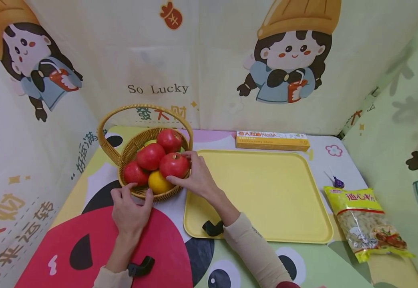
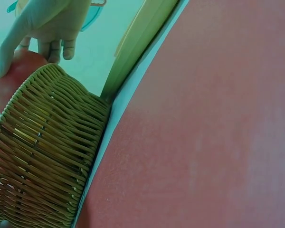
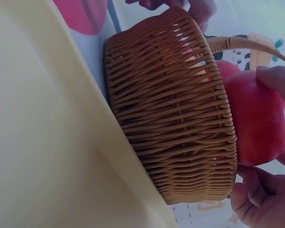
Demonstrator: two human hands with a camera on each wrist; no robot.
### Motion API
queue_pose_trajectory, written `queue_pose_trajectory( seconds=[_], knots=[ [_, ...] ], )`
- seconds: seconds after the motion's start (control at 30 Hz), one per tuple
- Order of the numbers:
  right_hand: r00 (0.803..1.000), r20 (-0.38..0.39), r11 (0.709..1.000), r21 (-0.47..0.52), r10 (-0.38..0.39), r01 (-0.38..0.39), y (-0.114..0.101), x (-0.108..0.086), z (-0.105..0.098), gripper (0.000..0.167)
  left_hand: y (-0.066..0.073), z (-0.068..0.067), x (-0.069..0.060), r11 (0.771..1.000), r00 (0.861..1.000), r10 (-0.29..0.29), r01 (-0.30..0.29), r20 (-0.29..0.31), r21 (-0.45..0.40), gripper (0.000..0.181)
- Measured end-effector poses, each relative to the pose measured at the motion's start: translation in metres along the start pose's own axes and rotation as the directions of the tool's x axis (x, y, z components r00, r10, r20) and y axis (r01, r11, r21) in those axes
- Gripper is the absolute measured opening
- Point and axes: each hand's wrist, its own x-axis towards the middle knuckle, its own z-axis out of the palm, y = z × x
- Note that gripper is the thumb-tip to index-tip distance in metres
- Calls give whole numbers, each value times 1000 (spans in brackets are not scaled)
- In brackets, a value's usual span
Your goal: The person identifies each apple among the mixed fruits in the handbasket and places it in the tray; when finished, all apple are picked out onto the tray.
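A wicker basket (image 1: pixel 121 164) with a tall arched handle stands at the left of the table, holding several red apples (image 1: pixel 150 157) and a yellow-orange round fruit (image 1: pixel 159 182). My right hand (image 1: pixel 199 178) grips the apple (image 1: pixel 174 165) at the basket's right side, thumb in front and fingers behind. In the right wrist view, that apple (image 3: pixel 256 121) shows above the woven rim. At the basket's front edge, my left hand (image 1: pixel 131 210) holds the rim with fingers and thumb. The left wrist view shows mostly the basket's woven side (image 2: pixel 57 142); the left hand is largely out of it.
A yellow tray (image 1: pixel 256 196) lies right of the basket, under my right forearm. Behind it is a pasta box (image 1: pixel 272 141). To the right are a purple-wrapped lollipop (image 1: pixel 338 182) and a bag of pasta (image 1: pixel 369 224). Printed cloth walls (image 1: pixel 216 72) enclose the table.
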Motion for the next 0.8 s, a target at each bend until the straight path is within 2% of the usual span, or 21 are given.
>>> queue_pose_trajectory(
  seconds=[0.2, 0.3, 0.5, 0.8],
  knots=[
    [998, 14, 994, -83, -65, 66, 0, -2, 3, 86, -1, -1, -1, 1000, 1000, 9, -9, -10, 16, 43],
    [997, 15, 991, -109, -73, 75, 0, -2, 4, 88, 0, -1, -1, 1000, 1000, 16, -16, -6, 15, 42],
    [997, 1, 991, -108, -82, 81, 0, -2, 6, 89, 0, -1, -1, 1000, 1000, 16, -15, -7, 16, 43],
    [982, -51, 979, -105, -179, 173, 0, -1, 8, 84, 0, 0, 0, 1000, 999, 28, -28, -31, 14, 43]
  ],
)
